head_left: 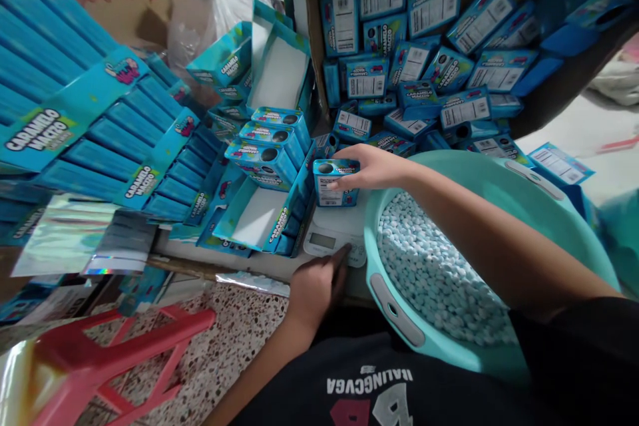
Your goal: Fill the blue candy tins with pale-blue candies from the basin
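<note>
My right hand grips a small blue candy box printed with white letters, its round top hole facing up. That box is upright on the white kitchen scale, its lower edge over the weighing plate. Beside the scale's small display, my left hand reaches in from below with a finger stretched to the button area; it holds nothing that I can see, and its other fingers are partly hidden in shadow. At the right, a turquoise tub holds many small pale blue and white candies, and my right forearm crosses over it.
A large cardboard carton at the back holds many blue boxes. Left of the scale, an open display tray carries several boxes in a row. Filled trays are stacked farther left. A red plastic stool stands on the speckled floor.
</note>
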`<state>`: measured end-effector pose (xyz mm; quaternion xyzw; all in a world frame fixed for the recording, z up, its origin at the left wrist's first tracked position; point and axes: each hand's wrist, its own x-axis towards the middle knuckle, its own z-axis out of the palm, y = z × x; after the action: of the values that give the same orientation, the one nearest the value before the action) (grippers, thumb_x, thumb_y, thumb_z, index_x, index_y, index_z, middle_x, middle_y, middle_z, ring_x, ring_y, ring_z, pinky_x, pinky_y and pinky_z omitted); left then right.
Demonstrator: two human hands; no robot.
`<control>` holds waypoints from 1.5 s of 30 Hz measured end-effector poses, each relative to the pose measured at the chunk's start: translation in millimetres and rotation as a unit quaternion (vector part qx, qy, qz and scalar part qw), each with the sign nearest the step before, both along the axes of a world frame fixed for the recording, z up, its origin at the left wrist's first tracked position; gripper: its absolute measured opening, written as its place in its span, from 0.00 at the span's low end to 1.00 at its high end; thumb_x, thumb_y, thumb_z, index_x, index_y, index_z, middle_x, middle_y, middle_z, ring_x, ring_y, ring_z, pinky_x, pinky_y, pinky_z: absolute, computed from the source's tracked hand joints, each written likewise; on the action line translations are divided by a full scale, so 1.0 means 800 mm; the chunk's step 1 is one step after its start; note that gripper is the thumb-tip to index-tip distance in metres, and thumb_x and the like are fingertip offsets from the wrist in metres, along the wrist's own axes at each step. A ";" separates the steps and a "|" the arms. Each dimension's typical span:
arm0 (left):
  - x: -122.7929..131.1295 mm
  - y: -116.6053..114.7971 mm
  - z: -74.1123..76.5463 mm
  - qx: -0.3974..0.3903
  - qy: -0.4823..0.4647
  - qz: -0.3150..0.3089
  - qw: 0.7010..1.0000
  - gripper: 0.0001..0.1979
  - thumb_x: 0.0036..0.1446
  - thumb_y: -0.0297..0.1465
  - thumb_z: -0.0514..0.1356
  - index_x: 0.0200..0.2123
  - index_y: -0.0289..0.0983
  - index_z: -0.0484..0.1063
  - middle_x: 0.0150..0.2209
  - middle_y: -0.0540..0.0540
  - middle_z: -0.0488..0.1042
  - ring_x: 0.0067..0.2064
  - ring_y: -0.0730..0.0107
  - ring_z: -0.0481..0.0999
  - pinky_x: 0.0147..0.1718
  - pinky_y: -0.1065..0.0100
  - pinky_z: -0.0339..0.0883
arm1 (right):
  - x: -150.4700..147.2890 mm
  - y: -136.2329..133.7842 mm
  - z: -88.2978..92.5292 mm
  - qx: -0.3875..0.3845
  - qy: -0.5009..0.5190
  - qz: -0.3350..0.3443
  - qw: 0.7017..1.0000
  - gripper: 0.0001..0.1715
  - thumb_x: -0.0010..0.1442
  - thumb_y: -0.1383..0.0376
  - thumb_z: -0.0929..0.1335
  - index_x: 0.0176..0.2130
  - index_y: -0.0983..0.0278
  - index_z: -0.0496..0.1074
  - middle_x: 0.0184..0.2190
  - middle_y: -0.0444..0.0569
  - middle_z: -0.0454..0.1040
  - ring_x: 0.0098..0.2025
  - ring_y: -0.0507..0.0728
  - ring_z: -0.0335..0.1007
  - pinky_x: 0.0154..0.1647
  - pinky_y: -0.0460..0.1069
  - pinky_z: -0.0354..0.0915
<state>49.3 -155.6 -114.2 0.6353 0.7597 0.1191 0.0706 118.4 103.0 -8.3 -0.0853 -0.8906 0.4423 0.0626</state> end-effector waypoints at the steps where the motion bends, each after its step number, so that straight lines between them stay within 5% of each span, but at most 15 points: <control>1: 0.000 -0.001 0.000 0.008 0.000 -0.001 1.000 0.19 0.66 0.35 0.50 0.57 0.44 0.70 0.37 0.48 0.81 0.34 0.66 0.79 0.33 0.68 0.69 | 0.000 0.000 0.000 0.003 -0.002 0.000 1.000 0.22 0.55 0.50 0.70 0.38 0.66 0.73 0.35 0.47 0.72 0.36 0.56 0.66 0.35 0.48 0.57; 14: 0.003 0.001 0.005 0.019 0.022 -0.035 0.999 0.21 0.66 0.37 0.49 0.58 0.39 0.69 0.34 0.44 0.81 0.33 0.65 0.78 0.32 0.68 0.70 | 0.000 -0.002 0.000 -0.003 -0.011 -0.029 1.000 0.22 0.53 0.52 0.71 0.41 0.65 0.74 0.39 0.48 0.75 0.40 0.59 0.69 0.39 0.49 0.60; 19: 0.001 -0.009 -0.002 0.120 -0.016 -0.005 0.993 0.19 0.68 0.36 0.49 0.55 0.36 0.71 0.38 0.42 0.81 0.35 0.66 0.80 0.36 0.68 0.72 | 0.000 0.000 -0.001 -0.005 -0.006 -0.012 1.000 0.19 0.53 0.53 0.70 0.39 0.65 0.74 0.37 0.48 0.74 0.39 0.58 0.68 0.38 0.49 0.60; 23: 0.000 -0.018 -0.011 0.191 -0.047 0.036 0.980 0.17 0.67 0.35 0.52 0.52 0.33 0.72 0.29 0.45 0.78 0.29 0.69 0.77 0.34 0.70 0.72 | 0.000 -0.002 0.001 0.001 -0.011 -0.021 1.000 0.21 0.53 0.53 0.71 0.40 0.66 0.74 0.40 0.49 0.75 0.42 0.59 0.69 0.40 0.49 0.61; 32: -0.002 -0.015 -0.007 0.171 -0.055 -0.017 0.984 0.14 0.66 0.31 0.51 0.48 0.36 0.73 0.40 0.43 0.81 0.38 0.66 0.81 0.39 0.68 0.74 | -0.001 -0.002 0.002 0.010 -0.016 -0.014 1.000 0.21 0.54 0.53 0.71 0.42 0.66 0.75 0.42 0.50 0.75 0.43 0.59 0.69 0.41 0.49 0.61; 45: -0.003 -0.012 -0.006 0.176 -0.047 -0.028 0.983 0.10 0.64 0.28 0.52 0.43 0.37 0.74 0.34 0.46 0.80 0.35 0.65 0.80 0.35 0.67 0.73 | -0.001 0.001 -0.003 0.011 0.001 -0.005 1.000 0.21 0.54 0.52 0.71 0.41 0.65 0.75 0.41 0.49 0.75 0.41 0.60 0.69 0.40 0.50 0.61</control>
<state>47.0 -165.5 -118.7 0.6526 0.7048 0.2783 -0.0032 117.8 103.8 -11.0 -0.0886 -0.8951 0.4319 0.0665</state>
